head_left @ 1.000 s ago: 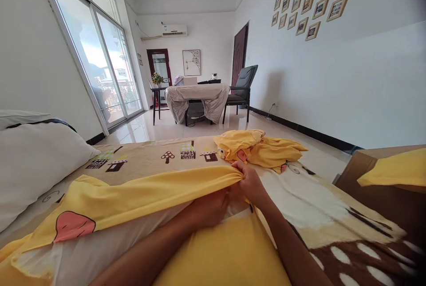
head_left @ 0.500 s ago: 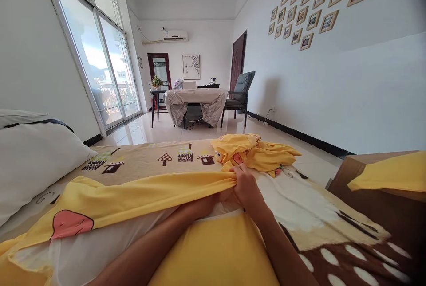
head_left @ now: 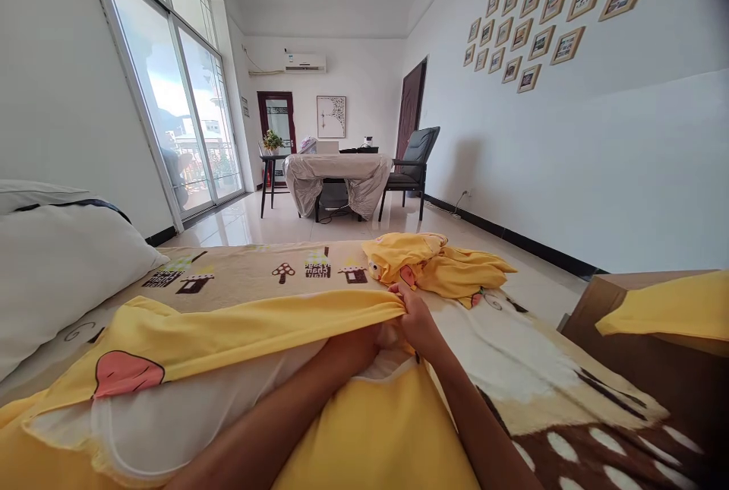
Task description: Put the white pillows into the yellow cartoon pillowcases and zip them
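A yellow cloth cover [head_left: 244,323] with a pink printed patch lies spread before me, its top layer lifted to show white fabric [head_left: 210,403] inside. My right hand [head_left: 420,327] is closed on the raised edge at the cover's right end. Under that layer, my left hand [head_left: 358,349] reaches in toward the same corner; its fingers are hidden by the cloth and the right hand. Yellow fabric [head_left: 376,437] also lies below, between my forearms. Just beyond my right hand rests a crumpled yellow cloth [head_left: 438,266] with cartoon prints.
Everything lies on a patterned blanket [head_left: 506,361]. A white pillow [head_left: 68,270] is at the left. On the right stands a brown box [head_left: 643,368] with yellow cloth [head_left: 672,308] over its edge. Farther off are a covered table [head_left: 336,167] and a black chair [head_left: 413,167].
The view has shifted slightly. My left hand has moved a little to the right inside the cover, toward the corner. The right hand keeps hold of the edge.
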`<state>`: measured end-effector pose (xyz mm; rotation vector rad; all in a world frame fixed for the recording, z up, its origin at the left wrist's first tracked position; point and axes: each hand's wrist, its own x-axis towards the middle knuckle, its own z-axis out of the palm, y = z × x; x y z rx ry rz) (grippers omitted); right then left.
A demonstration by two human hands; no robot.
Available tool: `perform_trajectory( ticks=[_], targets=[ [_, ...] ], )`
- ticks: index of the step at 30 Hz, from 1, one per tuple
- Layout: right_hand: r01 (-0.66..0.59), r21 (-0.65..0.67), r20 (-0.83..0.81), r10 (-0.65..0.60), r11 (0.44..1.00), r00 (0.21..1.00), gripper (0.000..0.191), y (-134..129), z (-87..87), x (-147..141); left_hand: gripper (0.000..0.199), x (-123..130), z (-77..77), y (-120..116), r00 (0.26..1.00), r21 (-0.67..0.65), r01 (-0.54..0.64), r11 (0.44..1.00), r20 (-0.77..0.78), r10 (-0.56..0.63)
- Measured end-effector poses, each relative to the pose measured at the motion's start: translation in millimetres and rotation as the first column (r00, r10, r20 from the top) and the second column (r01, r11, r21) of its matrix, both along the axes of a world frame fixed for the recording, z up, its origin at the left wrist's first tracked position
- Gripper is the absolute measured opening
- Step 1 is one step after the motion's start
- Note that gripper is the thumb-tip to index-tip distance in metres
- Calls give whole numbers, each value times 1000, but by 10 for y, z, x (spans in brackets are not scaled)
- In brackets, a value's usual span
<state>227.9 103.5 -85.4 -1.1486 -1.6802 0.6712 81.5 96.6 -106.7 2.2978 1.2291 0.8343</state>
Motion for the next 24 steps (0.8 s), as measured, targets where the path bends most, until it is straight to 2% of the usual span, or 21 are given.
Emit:
perform_trajectory(
  ticks=[3, 6, 8, 10, 13, 17, 20, 24],
  targets=[
    [-56, -4, -100, 55, 998, 993, 19, 53, -54, 7, 55, -3, 59, -74, 1000, 31, -1, 1000, 7, 1],
    [-99, -22, -147, 95, 995, 985, 21, 44, -32, 12, 60, -71, 119, -148, 994, 115, 90, 989, -70, -83],
    [-138, -48, -158, 129, 989, 979, 22, 12, 16, 18, 48, -113, 140, -163, 987, 120, 126, 985, -117, -112],
    [-174, -74, -166, 160, 982, 973, 22, -24, 71, 28, 37, -124, 149, -159, 988, 81, 111, 990, -117, -102],
    [-205, -76, -170, 190, 976, 967, 22, -65, 124, 40, 41, -89, 157, -154, 994, 71, 59, 996, -99, -52],
    [-193, -36, -171, 185, 980, 968, 17, -87, 127, 42, 48, -37, 166, -188, 987, 164, 21, 986, -158, 5],
    [-187, -42, -192, 176, 981, 966, 19, -93, 119, 34, 59, -43, 164, -202, 983, 184, 59, 981, -180, -26],
    [-194, -53, -216, 179, 980, 960, 23, -84, 118, 21, 52, -70, 140, -171, 989, 150, 82, 985, -135, -62]
  ],
)
